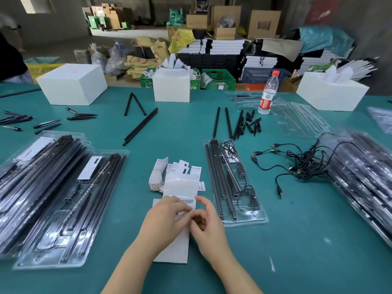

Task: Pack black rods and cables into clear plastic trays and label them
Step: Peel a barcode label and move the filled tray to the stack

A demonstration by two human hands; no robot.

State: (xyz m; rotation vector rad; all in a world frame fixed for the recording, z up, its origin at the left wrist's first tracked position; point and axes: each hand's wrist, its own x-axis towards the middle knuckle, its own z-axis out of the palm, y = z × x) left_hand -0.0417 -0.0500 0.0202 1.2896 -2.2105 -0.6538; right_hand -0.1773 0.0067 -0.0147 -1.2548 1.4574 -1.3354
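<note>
Head-worn wide-angle view, looking down, close over table (148,128)

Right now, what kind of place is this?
Probably a packing workshop or warehouse: filled clear trays stacked on a green worktable, a barcode label sheet in hand, cardboard boxes behind.

Warehouse packing floor, long green worktable (174,132), stacked cardboard boxes (224,20), plastic crates (218,79), concrete walls

Bare table (180,132) between filled trays (63,200)
</note>
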